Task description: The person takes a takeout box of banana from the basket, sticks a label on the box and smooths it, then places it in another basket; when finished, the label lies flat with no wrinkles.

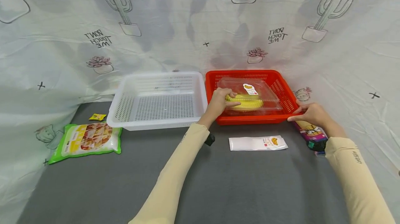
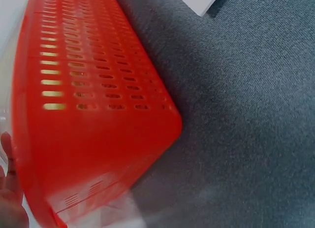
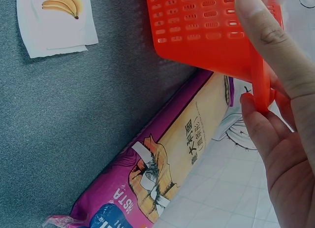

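Note:
A clear plastic box (image 1: pixel 268 93) with yellow food inside and a banana sticker on its lid lies in the red basket (image 1: pixel 250 119). My left hand (image 1: pixel 220 102) reaches over the basket's left wall and holds the box's left end, thumb in front and fingers behind. Its fingers show only partly past the red wall in the left wrist view. At the opposite side, my right hand (image 1: pixel 312 114) grips the basket's right front corner. Its thumb lies on one side of the rim (image 3: pixel 261 80) and its fingers curl under the other.
Left of the red basket stands a white basket (image 1: pixel 162 124). A green-edged food bag (image 1: pixel 90 139) and a small yellow packet (image 1: pixel 98 116) lie further left. In front is a white banana-print packet (image 1: pixel 257 143); a purple pasta bag (image 3: pixel 162 154) lies below my right hand. A printed cloth hangs behind.

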A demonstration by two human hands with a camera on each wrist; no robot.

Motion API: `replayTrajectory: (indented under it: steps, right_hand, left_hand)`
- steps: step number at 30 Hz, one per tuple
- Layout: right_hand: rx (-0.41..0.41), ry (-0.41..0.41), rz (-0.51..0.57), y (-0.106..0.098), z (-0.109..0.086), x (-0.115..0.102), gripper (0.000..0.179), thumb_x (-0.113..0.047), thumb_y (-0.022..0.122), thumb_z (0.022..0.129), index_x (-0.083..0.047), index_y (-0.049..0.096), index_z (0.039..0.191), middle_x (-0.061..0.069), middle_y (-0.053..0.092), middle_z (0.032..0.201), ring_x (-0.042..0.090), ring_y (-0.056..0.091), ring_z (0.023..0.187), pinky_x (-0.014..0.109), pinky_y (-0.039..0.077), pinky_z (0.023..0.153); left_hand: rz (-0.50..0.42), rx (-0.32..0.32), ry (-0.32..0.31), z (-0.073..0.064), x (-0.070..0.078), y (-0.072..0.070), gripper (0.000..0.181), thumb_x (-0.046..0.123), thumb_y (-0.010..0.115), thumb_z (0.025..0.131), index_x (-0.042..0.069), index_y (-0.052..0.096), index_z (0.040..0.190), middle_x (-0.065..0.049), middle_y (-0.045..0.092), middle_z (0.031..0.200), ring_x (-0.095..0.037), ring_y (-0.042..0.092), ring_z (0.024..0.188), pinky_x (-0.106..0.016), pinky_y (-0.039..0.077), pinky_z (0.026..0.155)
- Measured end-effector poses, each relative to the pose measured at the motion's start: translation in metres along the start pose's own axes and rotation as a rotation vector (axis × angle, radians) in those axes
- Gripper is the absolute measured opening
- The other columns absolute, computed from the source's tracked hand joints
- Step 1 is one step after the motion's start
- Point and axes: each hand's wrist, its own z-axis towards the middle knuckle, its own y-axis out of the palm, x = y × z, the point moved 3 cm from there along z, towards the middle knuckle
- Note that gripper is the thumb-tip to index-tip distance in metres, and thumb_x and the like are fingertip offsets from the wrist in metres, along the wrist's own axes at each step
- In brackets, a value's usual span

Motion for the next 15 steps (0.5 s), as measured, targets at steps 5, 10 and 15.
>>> replayTrajectory:
  steps: [5, 10, 15]
  right_hand:
    - [-0.003, 0.004, 0.006, 0.002, 0.002, 0.001, 0.058, -0.048, 0.081, 0.072, 0.006, 0.074, 0.092, 0.032, 0.036, 0.140, 0.027, 0.048, 0.079, 0.027, 0.040, 0.051]
    - [-0.015, 0.001, 0.030, 0.003, 0.003, 0.001, 0.058, -0.047, 0.080, 0.073, 0.006, 0.073, 0.094, 0.030, 0.032, 0.143, 0.030, 0.049, 0.086, 0.026, 0.043, 0.052]
    - [-0.017, 0.004, 0.030, 0.001, 0.003, 0.001, 0.051, -0.041, 0.080, 0.077, 0.006, 0.073, 0.095, 0.031, 0.032, 0.144, 0.031, 0.050, 0.088, 0.027, 0.046, 0.053]
  left_hand:
    - [0.033, -0.018, -0.055, 0.001, -0.006, 0.008, 0.027, 0.026, 0.083, 0.074, 0.004, 0.069, 0.081, -0.004, 0.073, 0.102, -0.019, 0.056, 0.088, -0.031, 0.041, 0.083]
    - [0.055, -0.060, -0.105, 0.005, -0.012, 0.014, 0.027, 0.026, 0.082, 0.075, 0.004, 0.068, 0.084, -0.004, 0.072, 0.106, -0.021, 0.060, 0.098, -0.027, 0.043, 0.092]
    - [0.082, -0.196, -0.212, 0.008, -0.014, 0.017, 0.023, 0.017, 0.077, 0.082, 0.003, 0.069, 0.097, -0.004, 0.061, 0.130, -0.021, 0.052, 0.121, -0.034, 0.030, 0.109]
